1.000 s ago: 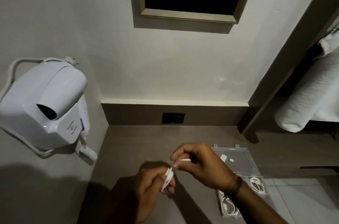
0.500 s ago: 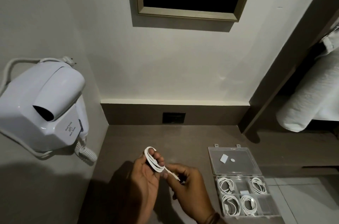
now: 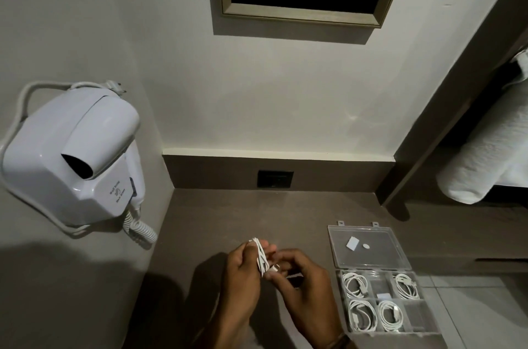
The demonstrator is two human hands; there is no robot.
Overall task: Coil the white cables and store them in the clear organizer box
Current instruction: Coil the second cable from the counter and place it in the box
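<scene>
While the head view looks down at a dark worktop (image 3: 228,214) in a wall corner, two bare hands meet low in the middle of the picture. Half a second ago the cable (image 3: 261,258) was one open loop over the left hand's fingertips with a tail running to the right hand. Now it is a tighter bundle of several white turns, and only a short tail is left.

Left hand (image 3: 243,274): its fingers are curled shut around the bundle and hold it upright.

Right hand (image 3: 303,288): its fingers pinch the short tail, touching the bundle at its lower end. A plug end seems to lie there, but it is too blurred to tell.

Box (image 3: 384,300): it sits on the worktop just right of the hands, with its lid (image 3: 368,246) lying open and flat behind it. Four compartments already hold a coiled white cable each. The near-right compartment looks free, and the middle ones hold little or nothing.

My judgement: the winding is nearly done. What remains is to tuck the tail, then set the coil in a free compartment without letting the turns spring apart.
</scene>
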